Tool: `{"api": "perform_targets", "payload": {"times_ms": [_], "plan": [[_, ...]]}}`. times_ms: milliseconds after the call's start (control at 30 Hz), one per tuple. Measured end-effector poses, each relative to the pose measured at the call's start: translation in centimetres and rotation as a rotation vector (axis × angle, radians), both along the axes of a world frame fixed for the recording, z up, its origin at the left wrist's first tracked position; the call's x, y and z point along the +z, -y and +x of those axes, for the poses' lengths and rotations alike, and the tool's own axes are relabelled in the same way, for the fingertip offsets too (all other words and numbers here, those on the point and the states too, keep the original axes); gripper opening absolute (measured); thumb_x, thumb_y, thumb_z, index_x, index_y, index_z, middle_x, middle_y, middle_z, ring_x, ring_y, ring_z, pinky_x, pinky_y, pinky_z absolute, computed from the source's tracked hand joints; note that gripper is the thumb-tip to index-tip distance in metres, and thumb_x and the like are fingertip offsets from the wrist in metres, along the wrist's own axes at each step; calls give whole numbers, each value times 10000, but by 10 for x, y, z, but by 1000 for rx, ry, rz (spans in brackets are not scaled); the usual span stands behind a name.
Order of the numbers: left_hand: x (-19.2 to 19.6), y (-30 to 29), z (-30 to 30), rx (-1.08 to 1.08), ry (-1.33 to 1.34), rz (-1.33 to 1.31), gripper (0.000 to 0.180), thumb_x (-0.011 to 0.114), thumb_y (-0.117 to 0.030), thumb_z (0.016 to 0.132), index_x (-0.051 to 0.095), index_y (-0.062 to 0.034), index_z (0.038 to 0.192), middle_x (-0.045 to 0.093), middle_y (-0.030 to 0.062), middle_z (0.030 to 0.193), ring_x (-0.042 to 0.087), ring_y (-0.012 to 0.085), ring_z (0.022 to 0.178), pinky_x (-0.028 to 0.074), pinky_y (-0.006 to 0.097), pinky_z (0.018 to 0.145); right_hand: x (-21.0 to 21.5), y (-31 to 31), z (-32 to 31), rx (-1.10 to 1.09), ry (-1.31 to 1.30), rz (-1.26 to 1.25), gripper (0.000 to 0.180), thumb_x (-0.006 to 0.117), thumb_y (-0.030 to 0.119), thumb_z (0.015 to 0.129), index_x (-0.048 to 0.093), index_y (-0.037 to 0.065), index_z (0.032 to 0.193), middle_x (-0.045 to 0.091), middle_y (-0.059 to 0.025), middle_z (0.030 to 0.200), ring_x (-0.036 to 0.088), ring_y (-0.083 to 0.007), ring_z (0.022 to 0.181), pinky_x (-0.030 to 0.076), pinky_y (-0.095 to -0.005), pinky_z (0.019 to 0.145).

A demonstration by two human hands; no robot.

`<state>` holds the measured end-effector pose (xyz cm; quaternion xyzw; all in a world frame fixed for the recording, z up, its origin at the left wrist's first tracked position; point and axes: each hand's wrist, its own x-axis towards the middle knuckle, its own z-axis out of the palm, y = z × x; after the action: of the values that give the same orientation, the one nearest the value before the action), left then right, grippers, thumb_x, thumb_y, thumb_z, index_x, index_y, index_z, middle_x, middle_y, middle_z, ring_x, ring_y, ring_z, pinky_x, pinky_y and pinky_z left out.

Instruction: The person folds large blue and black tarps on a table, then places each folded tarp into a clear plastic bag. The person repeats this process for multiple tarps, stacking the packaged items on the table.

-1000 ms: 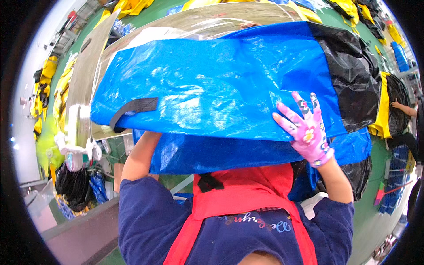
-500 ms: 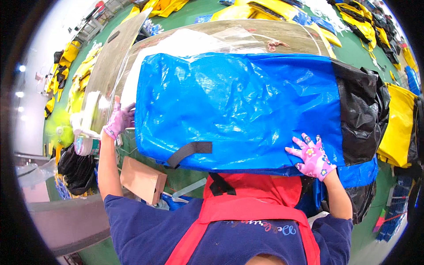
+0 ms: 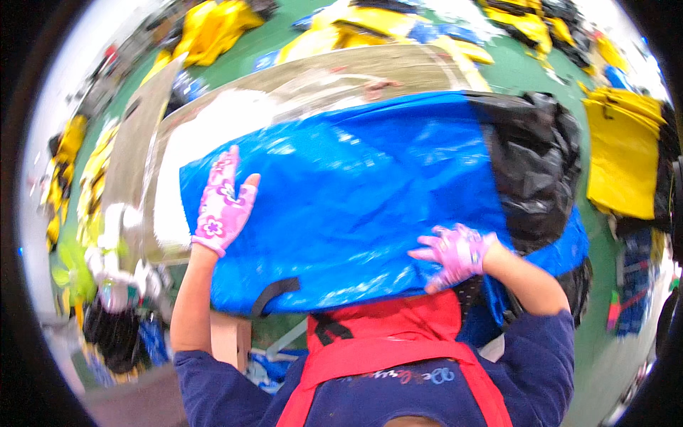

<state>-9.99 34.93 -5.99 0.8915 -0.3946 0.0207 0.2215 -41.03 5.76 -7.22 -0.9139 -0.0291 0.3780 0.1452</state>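
Yellow bags [image 3: 626, 160] litter the green floor [image 3: 530, 67]; my left hand [image 3: 222, 203] and right hand [image 3: 459, 252] press flat, well apart, on the blue bag [image 3: 356, 199] (black lining at its right end).

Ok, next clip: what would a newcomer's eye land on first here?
A big glossy blue plastic bag fills the middle, with crumpled black plastic at its right end. Both hands in pink flowered gloves press on it: the left hand flat near its left edge, the right hand at its lower right. Yellow bags lie around on the green floor.
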Motion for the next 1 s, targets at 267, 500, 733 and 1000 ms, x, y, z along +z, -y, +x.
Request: {"api": "perform_targets", "payload": {"times_ms": [267, 500, 733, 1000], "plan": [[-125, -1, 35, 194, 170, 475, 731, 594, -435, 831, 361, -176, 1474, 223, 156, 1563, 183, 387, 1435, 55, 624, 1125, 2, 214, 58, -682, 405, -826, 779, 437, 727, 831, 377, 272, 1461, 215, -117, 1572, 124, -393, 1450, 100, -760, 1034], [-78, 112, 34, -71, 280, 412, 544, 607, -401, 855, 571, -93, 1301, 491, 219, 1373, 453, 358, 1275, 309, 499, 1076, -79, 225, 71, -798, 295, -747, 882, 384, 753, 836, 222, 227, 1525, 117, -144, 1595, 74, -385, 1464, 52, -741, 1050], [-127, 333, -70, -529, 171, 283, 710, 538, -576, 842, 412, -232, 1450, 224, 103, 1575, 146, 335, 1463, -11, 624, 1128, -86, 287, 36, -563, 457, -623, 1053, 366, 858, 746, 222, 161, 1523, 176, -134, 1584, 135, -318, 1467, 60, -658, 1111], [-143, 331, -69, -511, 249, 297, 662, 524, -526, 881, 392, -236, 1461, 224, 95, 1575, 181, 346, 1448, 55, 595, 1143, -5, 136, -46, -210, 876, 115, 927, 654, 644, 696, 413, 115, 1418, 379, -139, 1485, 342, -338, 1375, 244, -571, 1101]]}}
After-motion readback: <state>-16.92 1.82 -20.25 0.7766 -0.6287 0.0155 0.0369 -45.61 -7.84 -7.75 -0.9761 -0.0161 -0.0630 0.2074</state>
